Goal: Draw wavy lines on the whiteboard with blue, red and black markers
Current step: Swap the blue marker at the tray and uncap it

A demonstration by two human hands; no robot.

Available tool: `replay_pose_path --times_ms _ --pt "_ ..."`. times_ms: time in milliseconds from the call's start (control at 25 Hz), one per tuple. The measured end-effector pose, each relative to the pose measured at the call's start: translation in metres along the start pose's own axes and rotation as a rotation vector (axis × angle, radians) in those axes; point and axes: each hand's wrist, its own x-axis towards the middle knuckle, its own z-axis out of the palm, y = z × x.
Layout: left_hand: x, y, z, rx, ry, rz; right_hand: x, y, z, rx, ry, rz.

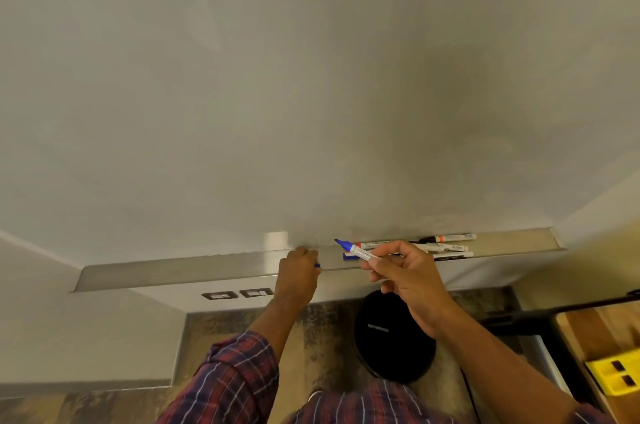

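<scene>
Head view. The left hand (298, 271) rests at the front lip of the tray (173, 271), fingers curled round a small blue piece, judged to be the cap (317, 265). Just right of it, the right hand (405, 280) grips the blue marker (360, 250) towards its rear. The marker is uncapped, its tip pointing up and left near the bottom edge of the whiteboard (311, 77); contact cannot be confirmed. The whiteboard carries no lines. Beyond the right hand's knuckles, spare markers (446, 246) lie in the tray.

Risks: the cap could slip from the left fingers and fall off the lip. The rearward grip could let the line waver. Starting this low, the right hand could knock the spare markers out.

Count: hands, two. Blue marker, one. Cap, one. Spare markers, at least three, partly hidden by the right hand. Tray, one.
</scene>
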Motion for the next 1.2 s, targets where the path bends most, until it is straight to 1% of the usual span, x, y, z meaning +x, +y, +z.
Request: replay_pose_path --times_ms 200,280,400,480,640,680,800,880,960,1040,1200 --pt "0.015 -0.006 0.004 0.123 -0.115 0.063 0.003 -0.005 0.001 -0.082 -0.028 -0.003" --pt "0.018 -0.008 0.005 0.101 -0.125 0.057 0.003 -0.005 0.001 -0.099 -0.036 -0.003" --pt "0.016 -0.01 0.006 -0.019 -0.1 -0.003 0.0 -0.003 -0.001 -0.092 -0.043 -0.027" --pt "0.009 -0.005 -0.003 -0.183 -0.054 -0.089 -0.003 -0.003 -0.006 -0.064 -0.046 -0.05" --pt "-0.022 0.017 -0.036 -0.621 0.097 -0.223 -0.011 0.0 -0.012 -0.058 -0.054 -0.094" --pt "-0.032 0.026 -0.045 -0.76 0.114 -0.261 -0.013 0.002 -0.013 -0.062 -0.06 -0.107" --pt "-0.063 0.054 -0.076 -1.366 0.143 -0.368 -0.022 0.003 -0.013 -0.067 -0.094 -0.149" --pt "-0.079 0.071 -0.095 -1.646 0.158 -0.436 -0.028 0.002 -0.012 -0.092 -0.117 -0.18" --pt "-0.09 0.082 -0.108 -1.811 0.155 -0.497 -0.034 0.001 -0.01 -0.132 -0.134 -0.223" --pt "-0.098 0.091 -0.116 -1.904 0.144 -0.524 -0.041 0.001 -0.009 -0.185 -0.13 -0.281" --pt "-0.11 0.107 -0.126 -1.955 0.138 -0.521 -0.05 -0.001 -0.013 -0.237 -0.11 -0.361"
